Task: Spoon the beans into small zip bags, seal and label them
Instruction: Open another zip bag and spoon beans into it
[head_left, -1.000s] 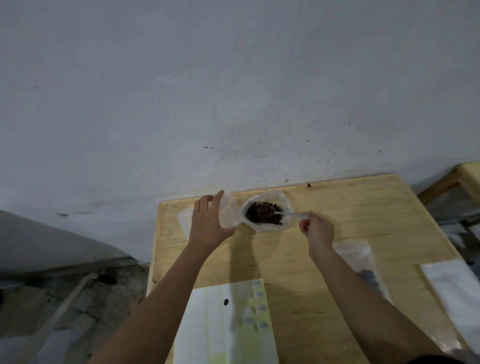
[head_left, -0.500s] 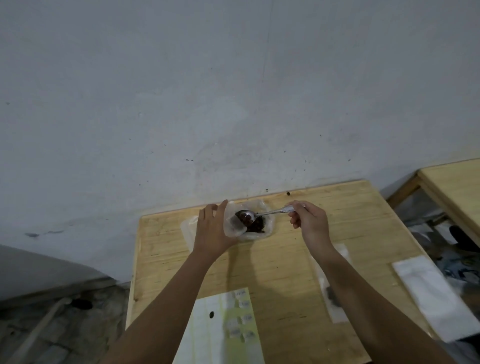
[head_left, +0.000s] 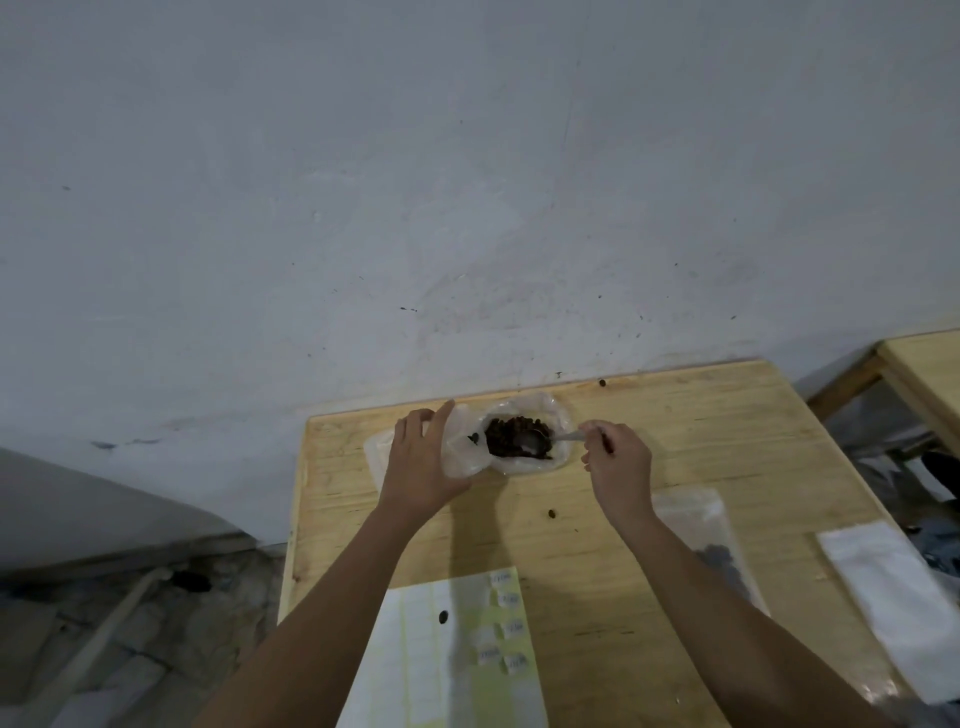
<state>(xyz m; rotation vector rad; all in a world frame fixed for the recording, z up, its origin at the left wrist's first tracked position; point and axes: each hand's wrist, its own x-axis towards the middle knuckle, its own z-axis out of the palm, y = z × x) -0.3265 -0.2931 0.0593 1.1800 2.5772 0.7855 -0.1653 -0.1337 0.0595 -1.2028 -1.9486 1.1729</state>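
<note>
A clear plastic bag of dark beans (head_left: 511, 436) lies open at the far edge of the wooden table (head_left: 727, 447). My left hand (head_left: 423, 460) holds a small clear zip bag (head_left: 462, 444) upright just left of the beans, with a bean or two inside. My right hand (head_left: 618, 462) grips the handle of a metal spoon (head_left: 540, 441), whose bowl rests in the bean pile. One loose bean (head_left: 551, 514) lies on the table between my arms.
A label sheet (head_left: 452, 649) with several small stickers lies at the near edge, one bean on it. A zip bag with beans (head_left: 711, 545) lies right of my right arm, an empty white bag (head_left: 898, 597) beyond it. A second table (head_left: 924, 374) stands at right.
The spoon, held over the small bag half a second ago, has gone back into the bean pile. A loose bean now lies on the table. The camera view shifted slightly.
</note>
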